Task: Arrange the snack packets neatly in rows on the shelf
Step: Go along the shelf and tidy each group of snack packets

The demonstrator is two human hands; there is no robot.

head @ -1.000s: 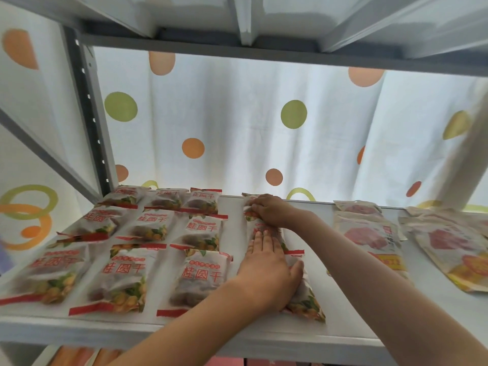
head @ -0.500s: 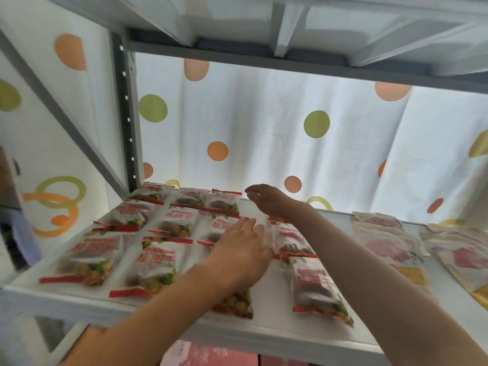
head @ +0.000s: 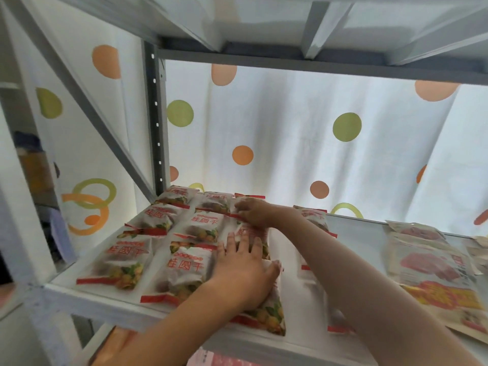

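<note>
White shelf (head: 351, 233) getting tidied.
Left hand (head: 244, 273) lying flat, right hand (head: 254, 212) at twelve o'clock fingertipping, squaring snack packets (head: 184, 270).

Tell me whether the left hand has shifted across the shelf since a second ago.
Yes. The left hand has moved left, off the fourth column of packets and onto the third-column packet, nearer the upright post.
</note>
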